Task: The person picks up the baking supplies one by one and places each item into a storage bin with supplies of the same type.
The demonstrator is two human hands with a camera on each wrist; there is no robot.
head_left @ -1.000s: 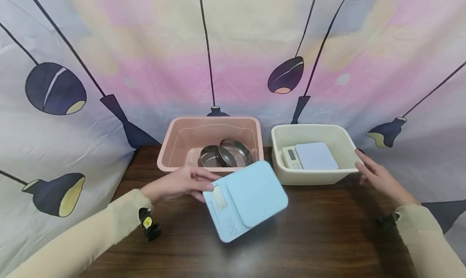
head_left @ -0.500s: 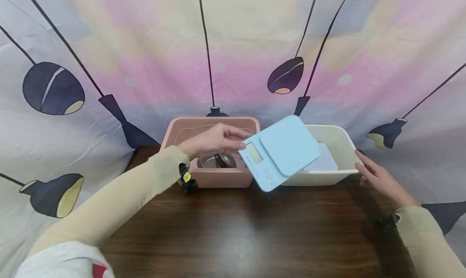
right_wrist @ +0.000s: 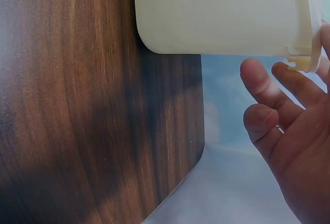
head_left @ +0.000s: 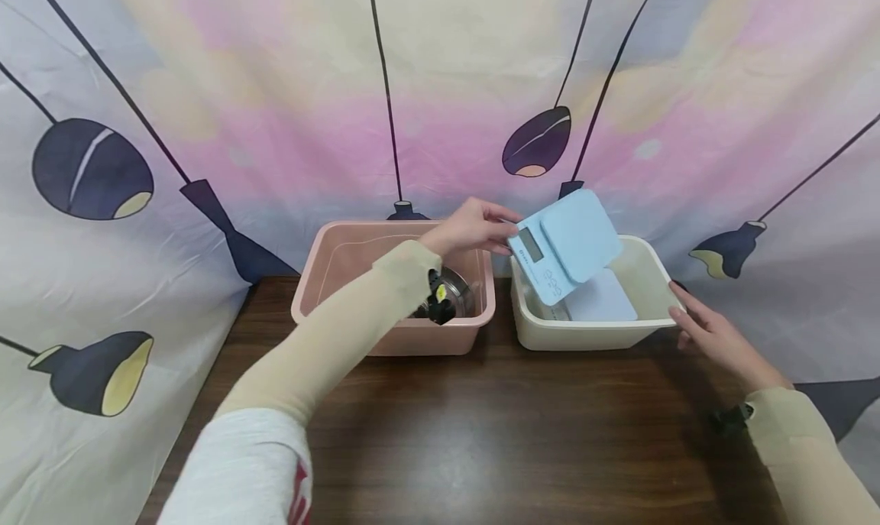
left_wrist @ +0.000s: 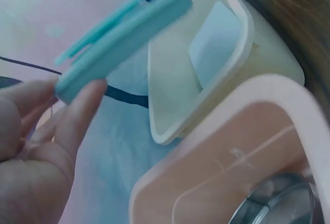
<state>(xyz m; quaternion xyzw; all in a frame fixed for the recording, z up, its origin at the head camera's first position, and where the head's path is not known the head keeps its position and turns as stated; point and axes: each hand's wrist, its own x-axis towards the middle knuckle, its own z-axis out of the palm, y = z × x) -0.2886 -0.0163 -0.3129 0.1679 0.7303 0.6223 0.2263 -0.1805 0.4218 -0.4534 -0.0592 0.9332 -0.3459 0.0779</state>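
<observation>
My left hand (head_left: 474, 227) pinches a light blue kitchen scale (head_left: 580, 238) by its display end. Tilted, the scale hangs over the cream bin (head_left: 598, 335). In the left wrist view, the thumb and fingers (left_wrist: 85, 108) grip the edge of the blue scale (left_wrist: 126, 41). A second kitchen scale with a white top (head_left: 601, 299) lies inside the cream bin, partly hidden by the blue one. At the bin's right end, my right hand (head_left: 718, 341) holds the rim; in the right wrist view its lower fingers (right_wrist: 263, 82) are bent below the rim.
Left of the cream bin stands a pink bin (head_left: 419, 345) with round metal sieves (head_left: 457, 292) in it, partly behind my left forearm. Both bins stand on a dark wooden table (head_left: 481, 433), against a printed cloth (head_left: 440, 128).
My left hand has carried the blue scale right and away from me, from in front of the bins to over the cream bin. The right hand has stayed at the rim.
</observation>
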